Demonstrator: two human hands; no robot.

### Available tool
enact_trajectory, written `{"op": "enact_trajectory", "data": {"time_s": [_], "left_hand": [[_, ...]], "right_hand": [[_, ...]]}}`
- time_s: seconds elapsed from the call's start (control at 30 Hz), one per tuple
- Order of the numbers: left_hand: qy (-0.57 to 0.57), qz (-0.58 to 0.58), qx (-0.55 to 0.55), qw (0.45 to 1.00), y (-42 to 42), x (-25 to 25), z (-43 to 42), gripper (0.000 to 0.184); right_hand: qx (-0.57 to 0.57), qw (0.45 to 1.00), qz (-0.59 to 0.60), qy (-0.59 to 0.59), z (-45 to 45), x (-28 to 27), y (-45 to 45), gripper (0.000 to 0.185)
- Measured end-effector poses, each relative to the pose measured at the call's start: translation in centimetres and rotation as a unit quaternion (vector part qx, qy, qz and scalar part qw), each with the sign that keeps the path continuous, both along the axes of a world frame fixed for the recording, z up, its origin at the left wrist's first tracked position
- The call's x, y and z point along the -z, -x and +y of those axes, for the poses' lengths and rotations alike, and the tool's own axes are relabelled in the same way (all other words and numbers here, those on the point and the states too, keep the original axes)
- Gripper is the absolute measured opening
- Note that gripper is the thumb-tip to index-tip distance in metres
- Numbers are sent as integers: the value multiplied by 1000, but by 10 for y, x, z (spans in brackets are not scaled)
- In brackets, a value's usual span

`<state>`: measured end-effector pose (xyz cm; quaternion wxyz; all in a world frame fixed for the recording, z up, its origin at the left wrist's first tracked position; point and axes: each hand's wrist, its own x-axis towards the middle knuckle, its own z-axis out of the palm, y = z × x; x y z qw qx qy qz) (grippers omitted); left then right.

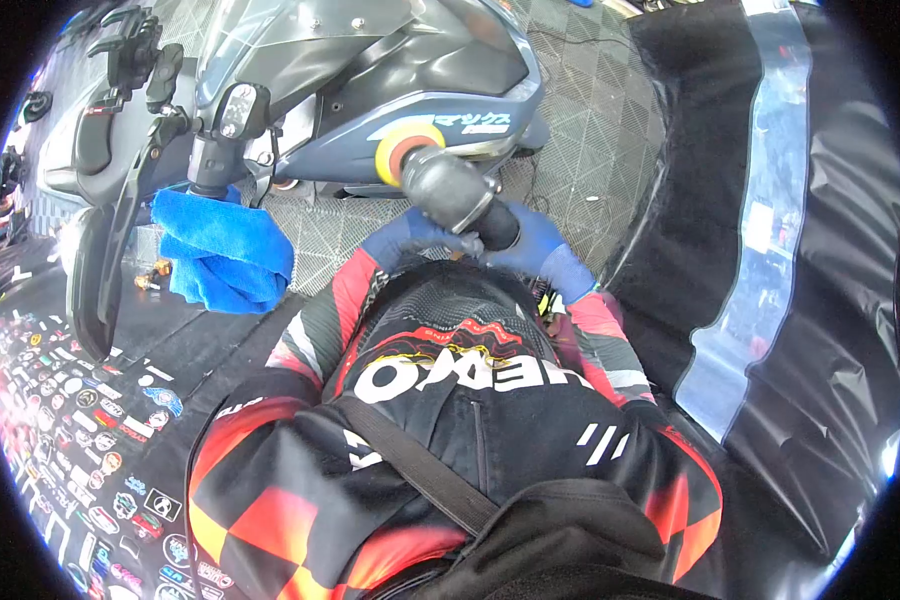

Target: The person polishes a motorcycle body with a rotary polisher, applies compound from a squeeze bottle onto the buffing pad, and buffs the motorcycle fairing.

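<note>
A black and grey polisher (450,190) is in front of me. Its yellow and orange foam pad (397,150) rests against the grey side panel of a scooter (350,135), or so close that no gap shows. My right hand (532,243), in a blue glove, wraps around the polisher's black rear end. My left hand (407,233), also gloved in blue, is closed at the underside of the tool, its fingertips partly hidden. White and blue lettering marks the panel beside the pad.
A blue microfiber towel (225,245) hangs from the scooter's handlebar grip (210,165). A brake lever and mirror (95,290) stick out at the left. Black sheeting with a clear strip (755,270) hangs at the right. A sticker-covered surface (100,430) lies at the lower left.
</note>
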<state>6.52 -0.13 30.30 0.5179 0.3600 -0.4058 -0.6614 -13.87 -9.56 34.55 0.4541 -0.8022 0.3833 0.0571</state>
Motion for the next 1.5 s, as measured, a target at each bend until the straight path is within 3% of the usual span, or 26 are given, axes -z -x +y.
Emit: {"op": "enact_trajectory", "data": {"time_s": [0.03, 0.13, 0.17, 0.3, 0.4, 0.47, 0.53, 0.57, 0.67, 0.7, 0.83, 0.93, 0.97, 1.07, 1.1, 1.2, 1.27, 1.4, 1.47, 1.5], "left_hand": [[-2, -25, 40, 999, 0, 48, -9, 64], [-61, -87, 33, 994, -8, 2, -32, 58], [-25, -75, -5, 997, -7, -15, -35, 60], [-76, -48, 47, 995, -8, 1, -30, 67], [-50, 25, 9, 998, 9, 6, -5, 65], [-4, -21, -19, 1000, 13, 12, -5, 62], [-147, -40, 91, 984, 15, 34, -7, 59], [-80, -8, 26, 996, 20, 12, -14, 56], [-96, -67, 41, 992, 12, -18, -44, 55], [-89, -65, 44, 993, 12, -13, -53, 63], [-66, -55, 28, 996, 8, -21, -63, 67], [-41, -73, 68, 994, 8, 4, -52, 65], [-54, -69, 61, 994, 12, 6, -42, 51], [-138, -46, 104, 984, 22, 33, -21, 42], [-108, -87, 93, 986, 24, 31, -21, 38], [-102, -17, 90, 991, 35, 25, -37, 44], [-78, -46, 64, 994, 39, 23, -57, 48], [-41, -37, 60, 997, 37, 4, -95, 59], [-45, -36, 48, 997, 38, 4, -97, 59], [-50, -15, 50, 997, 38, 5, -93, 59]], "right_hand": [[14, 999, -24, -19, -7, 9, 3, 87], [50, 997, -42, -41, -18, 13, 1, 86], [76, 992, -56, -79, -16, 18, -1, 87], [107, 984, -82, -119, -1, 31, 5, 86], [63, 991, -73, -89, 3, 27, 9, 85], [-7, 999, 25, -25, -5, 13, 12, 83], [-8, 1000, 19, -19, -16, 5, 14, 83], [-11, 1000, 12, -13, -22, 5, 16, 83], [27, 997, -28, -64, -38, 20, 20, 82], [62, 990, -33, -119, -40, 16, 20, 79], [120, 981, -74, -137, -27, 44, 16, 76], [134, 964, -113, -202, -8, 52, 19, 74], [105, 976, -104, -162, -5, 55, 24, 74], [78, 981, -101, -147, -7, 41, 29, 77], [55, 991, -63, -103, -14, 27, 28, 78], [29, 998, -11, -49, -37, 27, 42, 79], [23, 999, 2, -42, -55, 34, 49, 79], [77, 992, 7, -100, -64, 28, 44, 73], [127, 966, -62, -216, -54, 37, 38, 66], [130, 969, -99, -186, -43, 50, 38, 60]]}}
